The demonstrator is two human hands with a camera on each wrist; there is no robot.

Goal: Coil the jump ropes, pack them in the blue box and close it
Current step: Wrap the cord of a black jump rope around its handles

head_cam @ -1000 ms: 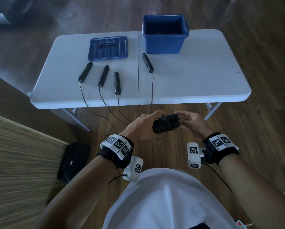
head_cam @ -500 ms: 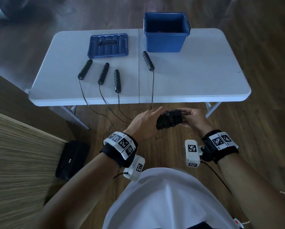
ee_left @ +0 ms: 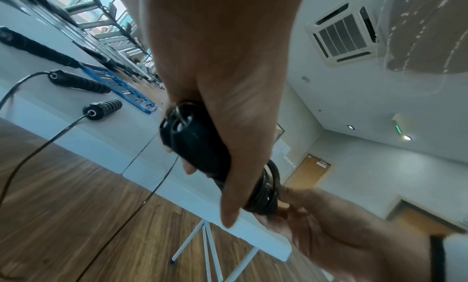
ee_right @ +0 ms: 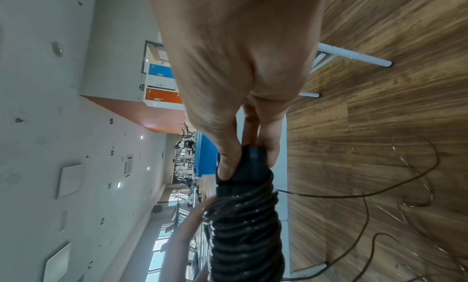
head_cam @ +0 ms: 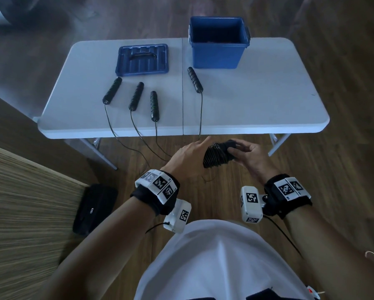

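Just in front of the table's near edge I hold a black jump rope bundle [head_cam: 218,155], cord wound in tight turns round its handles. My left hand [head_cam: 190,156] grips its left part; the left wrist view shows my fingers curled round the handles [ee_left: 195,146] beside the coil [ee_left: 266,192]. My right hand [head_cam: 246,154] pinches the bundle's right end [ee_right: 250,160] between thumb and fingers, above the coil [ee_right: 245,236]. The open blue box [head_cam: 218,42] stands at the table's far edge, its lid [head_cam: 142,59] lying flat to the left.
Several black rope handles [head_cam: 136,96] lie on the white folding table [head_cam: 268,105], one [head_cam: 195,79] just before the box. Their thin cords hang over the near edge onto the wooden floor [ee_right: 380,186]. A black bag [head_cam: 95,208] lies on the floor at left.
Both hands have risen with the bundle toward the table edge. My right hand, open beside the bundle a second ago, now pinches its end.
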